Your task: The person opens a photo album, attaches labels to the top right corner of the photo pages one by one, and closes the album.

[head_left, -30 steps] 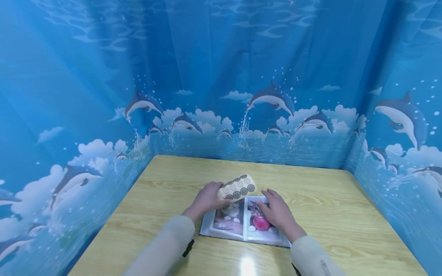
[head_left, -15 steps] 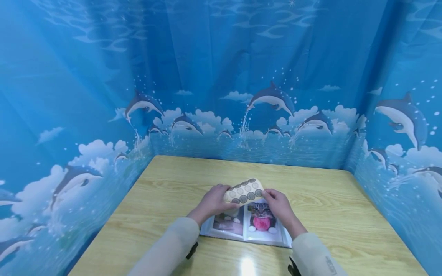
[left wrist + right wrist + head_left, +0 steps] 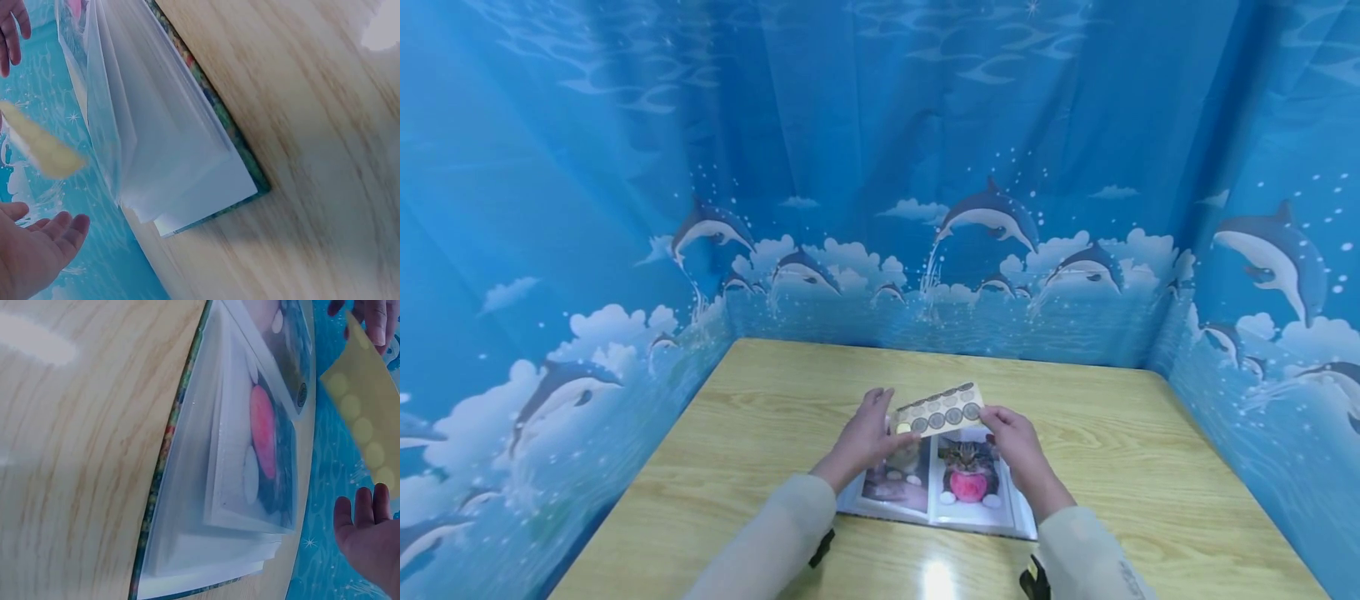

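Hands hold a sticker sheet (image 3: 942,411) up above an open photo album (image 3: 940,487) on the wooden table (image 3: 1112,442). The left hand (image 3: 867,433) pinches the sheet's left end, other fingers straight. The right hand (image 3: 1018,442) pinches the right end. The sheet has rows of round dots and hides the top of the album pages. A cat picture (image 3: 968,473) shows on the right page. The left page is partly hidden and hard to make out. Both wrist views are blurry.
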Tool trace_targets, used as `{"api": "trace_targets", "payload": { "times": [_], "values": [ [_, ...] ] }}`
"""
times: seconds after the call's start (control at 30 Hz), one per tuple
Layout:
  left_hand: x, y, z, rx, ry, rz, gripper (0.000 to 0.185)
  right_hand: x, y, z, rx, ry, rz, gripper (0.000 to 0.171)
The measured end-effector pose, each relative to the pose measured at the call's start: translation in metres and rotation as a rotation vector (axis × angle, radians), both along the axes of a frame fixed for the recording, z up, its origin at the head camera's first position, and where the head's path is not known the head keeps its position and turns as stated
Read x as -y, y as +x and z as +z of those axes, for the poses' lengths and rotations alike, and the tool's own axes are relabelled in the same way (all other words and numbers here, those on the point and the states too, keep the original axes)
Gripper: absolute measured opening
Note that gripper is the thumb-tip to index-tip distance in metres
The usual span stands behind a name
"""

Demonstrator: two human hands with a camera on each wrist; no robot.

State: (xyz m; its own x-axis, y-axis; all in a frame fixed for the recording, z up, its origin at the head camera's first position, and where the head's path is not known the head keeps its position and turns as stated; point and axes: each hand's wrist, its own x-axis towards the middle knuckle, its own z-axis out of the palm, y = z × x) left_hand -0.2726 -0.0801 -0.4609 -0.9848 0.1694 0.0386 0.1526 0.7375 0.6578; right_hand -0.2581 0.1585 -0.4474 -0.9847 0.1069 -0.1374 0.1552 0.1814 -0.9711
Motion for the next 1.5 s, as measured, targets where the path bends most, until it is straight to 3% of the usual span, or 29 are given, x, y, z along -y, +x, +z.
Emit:
{"api": "trace_targets", "payload": {
  "times": [0.3, 0.6, 1.0, 1.33, 1.5],
  "values": [
    [0.0, 0.005, -0.004, 0.072, 0.178, 0.05, 0.081, -0.007, -0.002, 0.004, -0.067, -0.112, -0.021, 0.031],
    [-0.014, 0.009, -0.004, 0.221, 0.44, 0.095, 0.062, -0.013, -0.003, 0.005, -0.064, -0.179, -0.054, 0.027],
    [-0.025, 0.005, -0.005, 0.229, 0.756, 0.21, 0.038, -0.018, 0.0, -0.002, -0.044, -0.146, -0.073, 0.034],
    [-0.033, 0.012, 0.001, 0.222, 0.806, 0.174, 0.022, -0.016, 0.004, -0.009, -0.063, -0.142, -0.109, 0.024],
    [-0.035, 0.014, 0.002, 0.242, 0.803, 0.193, 0.02, -0.014, 0.006, -0.009, -0.059, -0.144, -0.128, 0.03]
  ]
}}
